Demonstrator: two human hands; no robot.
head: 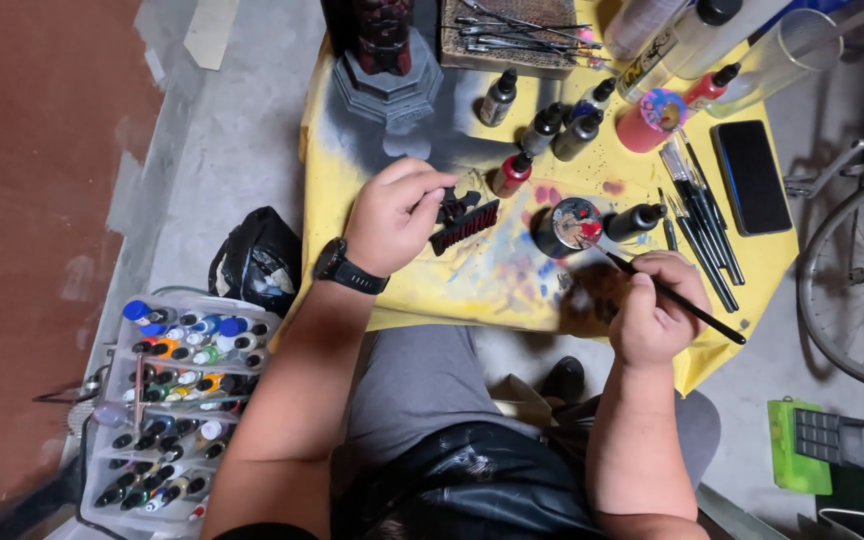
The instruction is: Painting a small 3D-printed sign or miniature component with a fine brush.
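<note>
My left hand point(397, 215) pinches a small dark model part with a red ridged piece point(464, 222) just above the yellow table cover point(372, 170). A black watch sits on that wrist. In my right hand point(652, 305) is a thin black paintbrush point(670, 296). Its tip rests on the paint-smeared lid of a dark round jar point(566, 226). A red dropper bottle point(512, 174) stands just beyond the model part.
Several dark dropper bottles point(557, 125), loose brushes point(697, 215), a black phone point(752, 176), a pink cup point(650, 120) and a grey statue base point(387, 85) crowd the table. A clear rack of paint bottles point(177, 400) stands at lower left. A bicycle wheel point(852, 290) is at the right.
</note>
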